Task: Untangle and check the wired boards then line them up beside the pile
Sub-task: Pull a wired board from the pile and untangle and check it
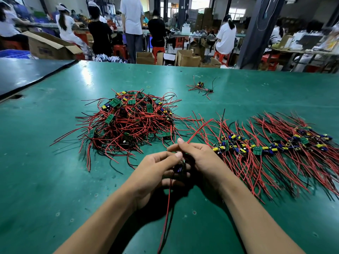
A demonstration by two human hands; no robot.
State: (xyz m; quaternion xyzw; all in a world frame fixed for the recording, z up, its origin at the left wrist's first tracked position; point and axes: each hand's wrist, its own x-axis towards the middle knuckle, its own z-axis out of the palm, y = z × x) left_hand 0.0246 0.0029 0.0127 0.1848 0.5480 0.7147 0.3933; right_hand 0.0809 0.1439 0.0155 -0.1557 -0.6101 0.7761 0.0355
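A: Whereabouts of the board (179,169)?
B: Low centre, between both hands. Pinched from 9 o'clock by the left hand (156,173); gripped by its red wire (200,129) from 3 o'clock in the right hand (200,162).
A: Long axis?
B: Runs 6 to 1 o'clock, wire tails trailing both ways.
A: Next placement?
B: Likely the near end of the row (275,146), at 3 o'clock, just beside the right hand and so closer to it. Lies well clear of the pile (128,121), up at 11 o'clock.
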